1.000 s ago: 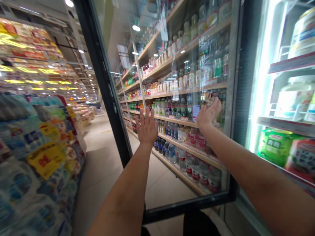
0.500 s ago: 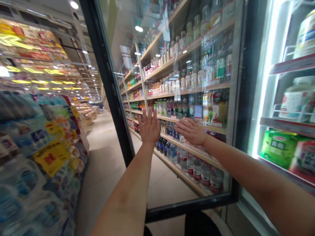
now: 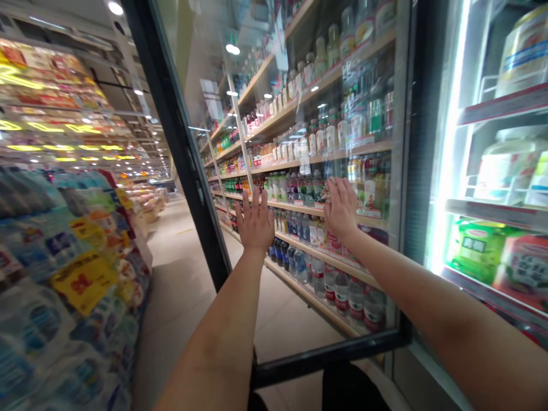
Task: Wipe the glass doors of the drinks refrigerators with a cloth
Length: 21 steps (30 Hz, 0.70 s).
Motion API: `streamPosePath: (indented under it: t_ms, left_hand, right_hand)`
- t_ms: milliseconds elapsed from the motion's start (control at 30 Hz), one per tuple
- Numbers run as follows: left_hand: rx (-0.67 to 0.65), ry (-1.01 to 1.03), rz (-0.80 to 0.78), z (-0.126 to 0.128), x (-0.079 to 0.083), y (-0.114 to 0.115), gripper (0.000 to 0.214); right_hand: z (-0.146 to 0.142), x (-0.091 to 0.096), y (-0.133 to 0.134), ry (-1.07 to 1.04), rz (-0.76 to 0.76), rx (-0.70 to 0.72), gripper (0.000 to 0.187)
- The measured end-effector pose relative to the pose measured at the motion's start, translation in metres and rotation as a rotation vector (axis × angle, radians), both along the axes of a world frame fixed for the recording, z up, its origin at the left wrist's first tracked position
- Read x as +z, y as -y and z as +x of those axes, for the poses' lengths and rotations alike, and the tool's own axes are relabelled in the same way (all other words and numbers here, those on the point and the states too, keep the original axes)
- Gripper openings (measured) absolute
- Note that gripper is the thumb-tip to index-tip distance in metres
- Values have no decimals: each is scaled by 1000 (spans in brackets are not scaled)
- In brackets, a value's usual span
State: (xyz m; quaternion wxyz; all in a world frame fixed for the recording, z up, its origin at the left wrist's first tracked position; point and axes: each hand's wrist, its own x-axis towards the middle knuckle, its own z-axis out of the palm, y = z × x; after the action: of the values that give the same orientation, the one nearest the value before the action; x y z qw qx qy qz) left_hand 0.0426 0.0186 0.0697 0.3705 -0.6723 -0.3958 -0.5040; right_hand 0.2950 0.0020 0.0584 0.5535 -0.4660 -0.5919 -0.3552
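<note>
A glass cooler door with a black frame stands swung open in front of me. My left hand lies flat against the glass with its fingers spread, left of the door's middle. To the right, my right hand is also laid on the pane, fingers stretched and close together, pointing up. Something pale and patchy shows around its fingertips; I cannot tell if it is under the hand or behind the glass. Neither hand visibly grips anything.
Through the pane, wooden shelves hold rows of bottles. At right is the lit cooler with jugs and a green pack. Stacked wrapped goods stand at left, beside an aisle floor.
My right hand has moved up and slightly right on the glass, and its fingers have turned from pointing left to pointing up. My left hand stays in place on the pane. The view has shifted slightly.
</note>
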Motion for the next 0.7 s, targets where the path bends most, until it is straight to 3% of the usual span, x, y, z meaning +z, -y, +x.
streamPosePath:
  t_ms: [133,267,333,400,467,533,700]
  left_hand:
    - [-7,-3,-4,-1,1,-1,56]
    - [2,-8,31,-2,0,-3,56]
    - [18,-16,55,-2,-1,-5,57]
    - [36,-32,75,-3,-1,-6,58]
    - [47,-43,81,-3,-1,-7,58]
    - [47,-38,70,-3,-1,-7,58]
    - [19,-13,25,-1,-1,-3,57]
  right_hand:
    - [-14,-13,4,362,-21,6,60]
    - [-15,-36,0,806,86,84,55]
    - [-12,-34,-2,936,129,126,52]
    - [-7,-20,-4,996,149,147,51]
    - [-1,-2,-3,952,133,134,52]
    - [8,10,-2,757,81,88,55]
    - [32,6,-8,42,86,4,58]
